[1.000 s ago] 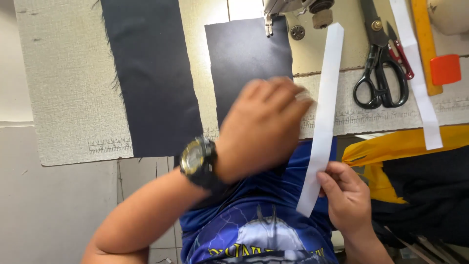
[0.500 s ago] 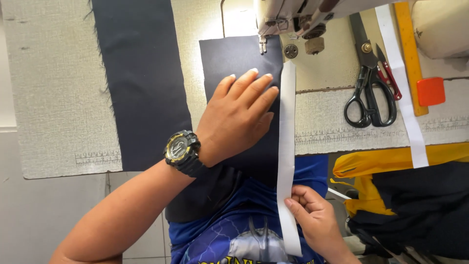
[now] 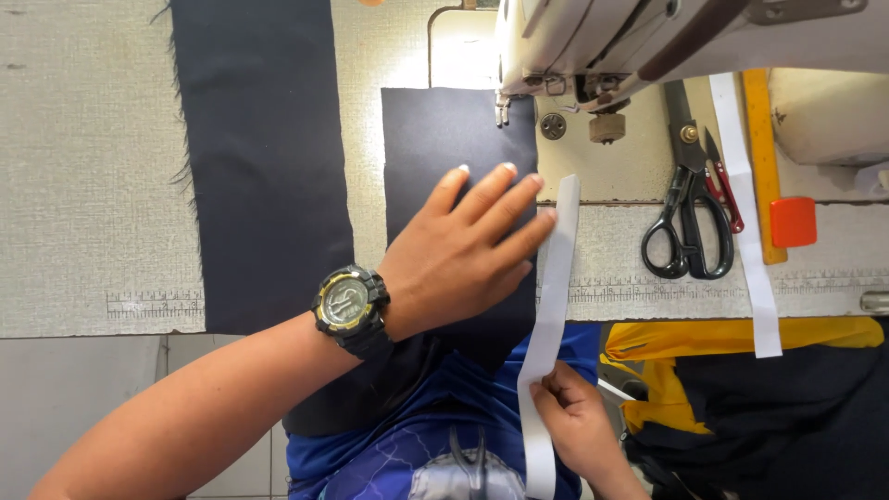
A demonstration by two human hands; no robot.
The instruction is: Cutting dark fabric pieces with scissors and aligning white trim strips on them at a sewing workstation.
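At centre frame the left hand (image 3: pixel 468 250) lies flat, fingers spread, on a small dark navy rectangular fabric piece (image 3: pixel 444 139) below the white sewing machine (image 3: pixel 648 37) at upper right. The right hand (image 3: pixel 574 421), at lower centre, pinches a long white paper-like strip (image 3: pixel 554 296) running along the fabric's right edge. Black-handled scissors (image 3: pixel 687 213) lie at right, a larger dark cloth panel (image 3: pixel 259 167) at left.
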